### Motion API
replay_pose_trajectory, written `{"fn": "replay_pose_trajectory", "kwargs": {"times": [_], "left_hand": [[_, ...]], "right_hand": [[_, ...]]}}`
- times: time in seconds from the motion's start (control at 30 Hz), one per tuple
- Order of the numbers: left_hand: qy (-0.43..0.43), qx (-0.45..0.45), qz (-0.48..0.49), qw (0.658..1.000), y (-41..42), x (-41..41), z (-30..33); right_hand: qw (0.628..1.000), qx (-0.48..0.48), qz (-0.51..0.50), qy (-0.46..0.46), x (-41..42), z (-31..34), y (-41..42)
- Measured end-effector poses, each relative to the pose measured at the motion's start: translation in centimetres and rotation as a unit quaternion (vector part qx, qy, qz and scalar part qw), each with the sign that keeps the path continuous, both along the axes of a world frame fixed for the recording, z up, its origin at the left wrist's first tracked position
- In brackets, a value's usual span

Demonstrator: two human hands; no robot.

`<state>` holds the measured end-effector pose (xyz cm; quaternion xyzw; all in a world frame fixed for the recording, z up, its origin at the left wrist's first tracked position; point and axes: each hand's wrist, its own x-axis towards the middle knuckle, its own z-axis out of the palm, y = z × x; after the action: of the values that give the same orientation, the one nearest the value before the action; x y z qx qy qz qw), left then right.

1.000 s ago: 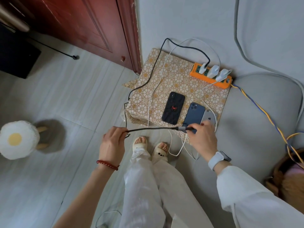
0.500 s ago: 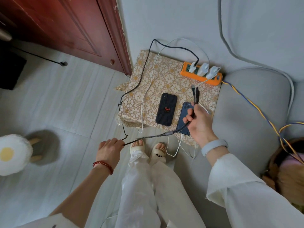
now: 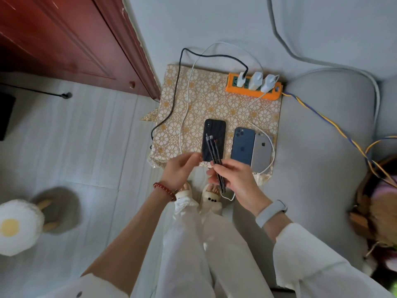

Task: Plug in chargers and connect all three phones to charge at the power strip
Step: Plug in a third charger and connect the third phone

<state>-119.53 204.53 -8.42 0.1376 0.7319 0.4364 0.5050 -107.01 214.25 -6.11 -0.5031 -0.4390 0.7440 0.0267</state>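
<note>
Patterned cloth (image 3: 214, 108) edge near hands; right hand (image 3: 238, 181) grips black cable ends (image 3: 213, 150), left hand (image 3: 182, 168) loosely spread.

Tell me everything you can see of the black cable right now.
The black cable looks braided, ending in two or more short branches with silvery connector tips held up over the black phone, none plugged into a phone. The right hand grips the branches together. Its far end runs from a white charger in the orange power strip, arcs back, then drops over the patterned cloth edge. The left hand is close beside it, contact unclear.
</note>
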Motion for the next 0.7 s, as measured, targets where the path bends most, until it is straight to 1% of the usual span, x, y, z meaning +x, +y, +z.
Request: {"fn": "replay_pose_trajectory", "kwargs": {"times": [0.03, 0.1, 0.17, 0.23, 0.3, 0.37, 0.43, 0.5, 0.57, 0.63, 0.7], "left_hand": [[-0.023, 0.021, 0.011, 0.999, 0.8, 0.1, 0.5], [-0.042, 0.042, 0.033, 0.998, 1.8, 0.4, 1.0], [-0.055, 0.052, 0.062, 0.995, 2.1, 0.6, 1.0], [-0.062, 0.050, 0.075, 0.994, 1.9, 0.8, 0.7], [-0.074, 0.034, 0.078, 0.994, 1.5, 0.9, 0.3], [-0.086, 0.018, 0.080, 0.993, 1.1, 1.0, -0.2], [-0.092, 0.005, 0.074, 0.993, 0.7, 1.1, -0.7], [-0.091, -0.012, 0.060, 0.994, 0.4, 1.4, -1.2], [-0.089, -0.037, 0.049, 0.994, 0.2, 1.8, -2.0], [-0.083, -0.076, 0.062, 0.992, -0.3, 2.3, -3.2], [-0.048, -0.148, 0.047, 0.987, -1.1, 2.6, -4.8]], "right_hand": [[1.000, -0.002, 0.004, -0.003, 0.1, 0.0, -0.2], [1.000, -0.013, 0.002, -0.003, 0.2, 0.0, -0.5], [1.000, -0.006, 0.017, -0.006, 0.2, -0.1, -0.6], [0.998, 0.016, 0.051, -0.013, 0.2, -0.2, -0.7], [0.998, 0.020, 0.065, -0.016, 0.2, -0.2, -0.9], [0.998, 0.014, 0.052, -0.021, 0.4, -0.5, -1.4], [0.996, 0.045, 0.050, -0.050, 0.7, -1.1, -1.8], [0.989, 0.082, 0.086, -0.083, 1.0, -1.8, -2.0], [0.981, 0.100, 0.136, -0.097, 1.2, -2.6, -2.2], [0.973, 0.105, 0.153, -0.133, 1.6, -4.0, -2.5], [0.972, 0.087, 0.120, -0.182, 2.3, -6.1, -2.7]]}}
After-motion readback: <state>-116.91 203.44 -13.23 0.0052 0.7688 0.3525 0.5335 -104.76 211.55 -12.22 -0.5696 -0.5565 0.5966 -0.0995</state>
